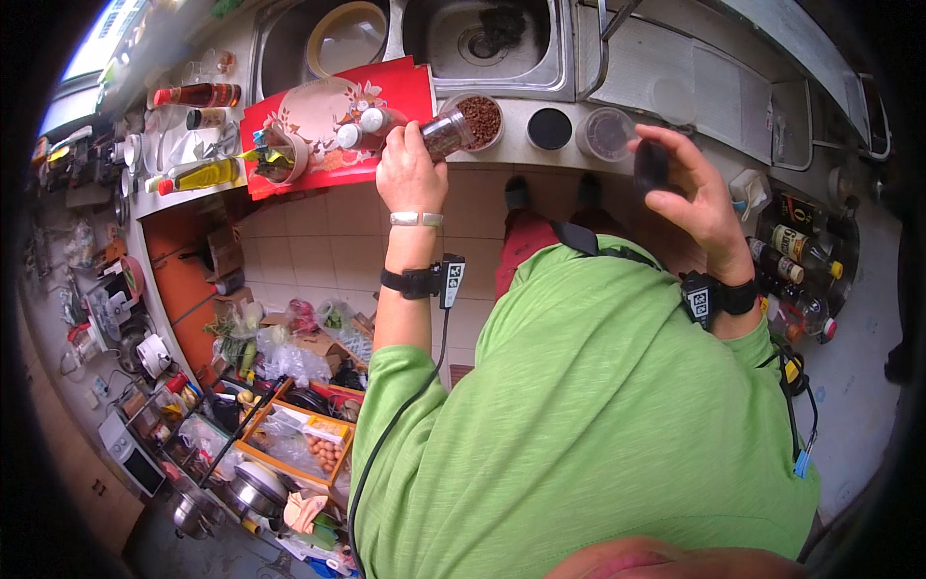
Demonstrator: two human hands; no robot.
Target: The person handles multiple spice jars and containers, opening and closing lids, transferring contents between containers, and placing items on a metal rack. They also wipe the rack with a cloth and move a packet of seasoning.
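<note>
My left hand (414, 168) grips a clear glass jar (443, 136) with dark contents, tilted so that one end lies over the rim of a round tub (480, 121) of reddish-brown granules, perhaps peppercorns. I cannot tell whether anything is passing between them. In my right hand (698, 192), between thumb and fingers, is a black cap-like object (651, 166). A black round lid or dish (550, 129) and a clear round plastic container or lid (606, 134) sit on the counter between my hands. Beside my left hand are two white-capped jars (362, 128).
A red printed sheet (318, 94) covers the counter's left part, bearing a cup of packets (281, 159). Bottles, one red-capped (197, 95), stand farther left. A double steel sink (481, 47) runs along the back. More bottles (803, 246) stand at right.
</note>
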